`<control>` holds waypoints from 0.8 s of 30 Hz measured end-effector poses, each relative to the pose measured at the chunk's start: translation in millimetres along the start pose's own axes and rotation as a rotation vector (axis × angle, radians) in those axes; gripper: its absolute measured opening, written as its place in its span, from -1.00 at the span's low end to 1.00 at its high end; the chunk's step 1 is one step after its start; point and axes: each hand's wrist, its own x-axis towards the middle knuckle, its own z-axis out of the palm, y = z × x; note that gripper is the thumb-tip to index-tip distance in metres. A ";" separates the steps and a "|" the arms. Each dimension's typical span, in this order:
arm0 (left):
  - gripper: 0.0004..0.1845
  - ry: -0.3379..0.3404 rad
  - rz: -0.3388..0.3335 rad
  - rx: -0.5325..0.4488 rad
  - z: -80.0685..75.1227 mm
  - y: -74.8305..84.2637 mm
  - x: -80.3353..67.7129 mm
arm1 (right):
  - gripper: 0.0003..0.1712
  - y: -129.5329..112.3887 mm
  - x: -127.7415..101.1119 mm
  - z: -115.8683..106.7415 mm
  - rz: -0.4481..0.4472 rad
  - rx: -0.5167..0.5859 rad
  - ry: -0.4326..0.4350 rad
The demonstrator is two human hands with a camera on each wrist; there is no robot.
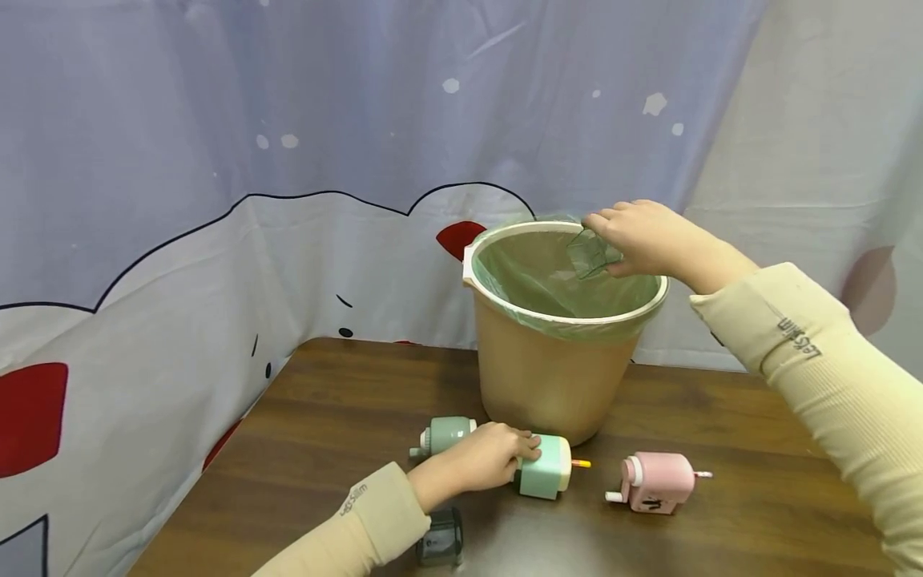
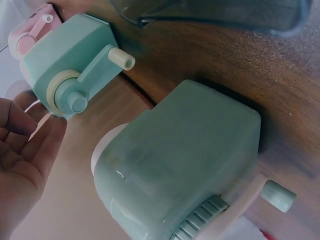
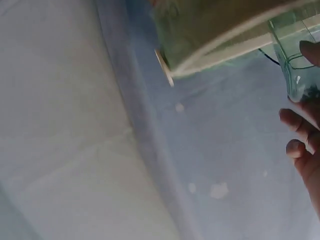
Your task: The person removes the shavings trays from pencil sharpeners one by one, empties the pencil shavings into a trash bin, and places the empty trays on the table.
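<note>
Right hand (image 1: 649, 236) pinches a small clear green plastic drawer (image 1: 593, 255), tilted mouth-down over the tan plastic bucket lined with a green bag (image 1: 562, 320), so any contents fall inside. Left hand (image 1: 483, 458) rests curled on the mint-green crank pencil sharpener (image 1: 544, 477) on the brown wooden table (image 1: 346, 417), steadying it. Just left of that hand lies a second green sharpener (image 1: 447, 435); right of it, a pink sharpener (image 1: 656, 482).

The bucket (image 1: 555, 377) is tan with a white rim and a pale green liner (image 1: 548, 280). Two sharpeners (image 1: 546, 477) (image 1: 445, 435) are mint green; a third (image 1: 654, 482) is pink. The worktop (image 1: 721, 433) is dark brown wood. The backdrop cloth (image 1: 216, 160) is lilac and white with red patches and black outlines.
</note>
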 end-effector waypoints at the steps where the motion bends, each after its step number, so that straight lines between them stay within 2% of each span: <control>1: -0.60 -0.003 0.000 -0.006 0.1 0.2 0.0 | -0.33 -0.1 -2.0 1.9 0.034 0.025 0.006; 8: -0.59 0.007 0.019 0.013 0.0 0.9 -1.2 | -0.34 -2.9 -13.4 5.8 0.315 0.247 0.094; 12: -0.60 0.012 0.019 0.030 -1.3 0.8 -1.7 | -0.37 -5.5 -19.7 6.0 0.435 0.382 0.173; 18: -0.61 0.010 0.018 0.036 -1.3 0.8 -3.3 | -0.35 -9.0 -28.1 10.2 0.525 0.534 0.249; 24: -0.61 0.028 0.020 0.044 0.9 0.4 -6.5 | -0.30 -14.2 -29.8 15.7 0.564 0.602 0.300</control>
